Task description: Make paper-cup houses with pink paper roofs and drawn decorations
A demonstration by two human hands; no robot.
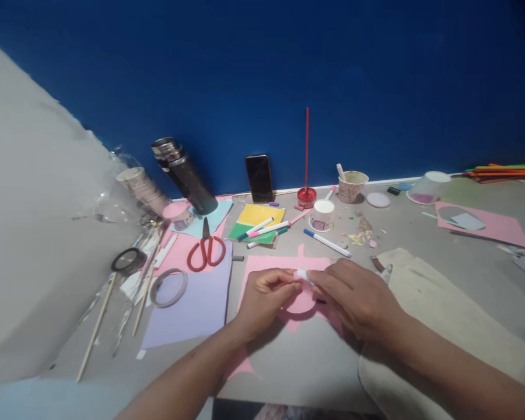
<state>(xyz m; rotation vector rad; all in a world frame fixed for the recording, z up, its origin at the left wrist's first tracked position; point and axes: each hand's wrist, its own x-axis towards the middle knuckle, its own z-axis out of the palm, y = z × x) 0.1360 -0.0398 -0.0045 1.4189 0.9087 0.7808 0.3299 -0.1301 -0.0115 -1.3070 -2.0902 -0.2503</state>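
Note:
My left hand [269,294] is closed in a pinch at the edge of a round pink paper piece [300,300], over the middle of the table. Across from it, my right hand [354,291] has its fingers closed around a small white object [304,275], which touches the pink paper near its top edge. Most of that object is covered by my fingers, so its kind does not show. Cut pink paper scraps [271,264] lie under and around both hands.
Red-handled scissors [206,254], a tape roll [168,287] and a purple sheet [188,321] lie at left. Behind are a dark flask [188,181], a phone [259,178], markers [328,242] and paper cups [322,214]. A beige cloth [437,303] lies right.

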